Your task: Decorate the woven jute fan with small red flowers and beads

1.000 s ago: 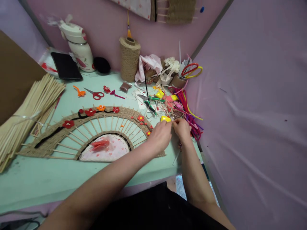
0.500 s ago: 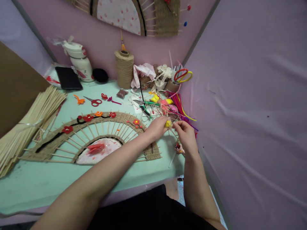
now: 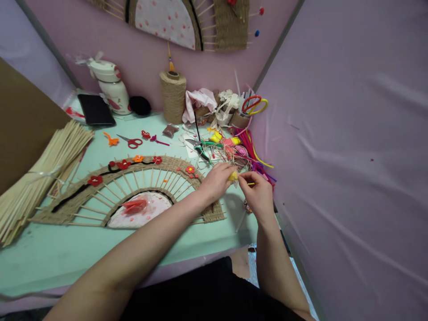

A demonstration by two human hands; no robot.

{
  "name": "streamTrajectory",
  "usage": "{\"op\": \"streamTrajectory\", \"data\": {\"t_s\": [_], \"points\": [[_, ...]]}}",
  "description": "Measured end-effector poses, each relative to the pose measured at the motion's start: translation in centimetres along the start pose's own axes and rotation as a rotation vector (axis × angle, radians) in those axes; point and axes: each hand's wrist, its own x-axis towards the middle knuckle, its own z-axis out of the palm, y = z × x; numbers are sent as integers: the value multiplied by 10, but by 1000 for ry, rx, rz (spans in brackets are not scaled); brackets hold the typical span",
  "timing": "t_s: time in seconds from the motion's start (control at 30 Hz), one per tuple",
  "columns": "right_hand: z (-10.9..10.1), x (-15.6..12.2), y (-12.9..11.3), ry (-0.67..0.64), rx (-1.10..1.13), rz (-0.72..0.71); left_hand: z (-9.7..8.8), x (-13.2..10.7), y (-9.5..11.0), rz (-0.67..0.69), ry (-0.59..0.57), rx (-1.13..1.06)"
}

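Tablecloth is lt grn, pink wall behind

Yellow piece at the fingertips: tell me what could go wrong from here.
The left hand holds the yellow piece near tangled strands, which might snag it. The left forearm crosses over the woven fan and could press on it. The green-handled cutters lie just beyond the left hand, so a careless reach may nick a finger.

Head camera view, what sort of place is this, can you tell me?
Probably a craft workspace: a twine-woven fan with fabric flowers lies on the table, a big spool of twine stands behind it, and a bundle of thin wooden sticks lies beside it.
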Motion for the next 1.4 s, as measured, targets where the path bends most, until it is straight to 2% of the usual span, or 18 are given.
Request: {"op": "streamTrajectory", "data": {"t_s": [0.27, 0.43, 0.5, 0.6, 0.8, 1.07, 1.4], "points": [[0, -3, 5, 114, -121, -72, 0, -5, -3, -55, 1, -69], [-6, -9, -3, 88, -102, -339, -1, -4, -3, -69, 7, -65], [-6, -9, -4, 76, -148, -383, 0, -4, -2, -71, 8, -61], [-4, -9, -4, 88, -211, -359, 0, -5, 1, -60, 6, -44], [-1, -11, -1, 53, -124, -323, 2, -6, 7, -37, -3, 9], [-1, -11, 3, 52, -264, -355, 4, -5, 15, -83, -83, 71], [-12, -12, 29, 2, -349, -342, 33, -6, 28, -65, -102, 120]]}}
